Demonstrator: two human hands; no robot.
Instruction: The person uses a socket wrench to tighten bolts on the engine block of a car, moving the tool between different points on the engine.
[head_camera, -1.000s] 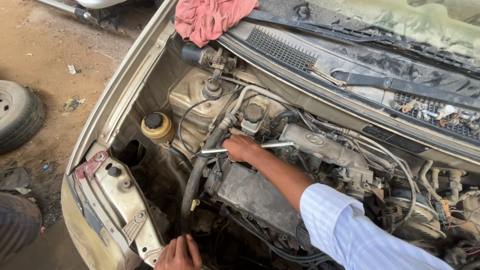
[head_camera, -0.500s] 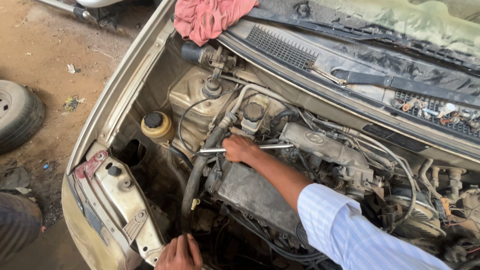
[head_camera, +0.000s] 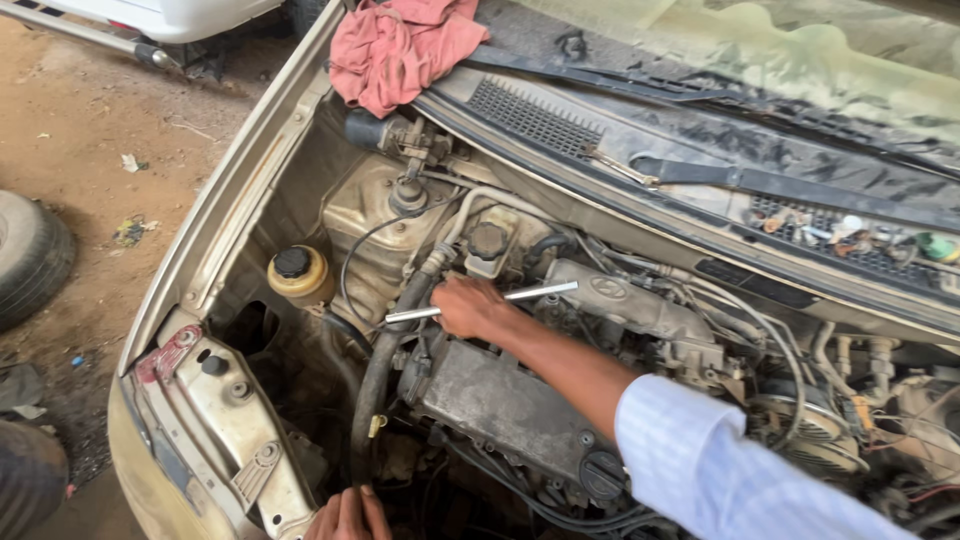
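I look down into an open car engine bay. My right hand, in a pale striped sleeve, is closed around a long silver metal bar that lies across the top of the engine. The bar sticks out on both sides of the fist, its left end near a thick black hose. My left hand is at the bottom edge of the view, resting low at the front of the bay near the base of that hose; only its fingers show.
A red rag lies on the cowl by the windscreen. A yellowish fluid reservoir with a black cap sits at the left. Tyres lie on the dirt ground left of the car. Wiper arm crosses the cowl.
My right hand has kept its grip on the bar, and the bar's angle has shifted only slightly. The left hand stays low at the front.
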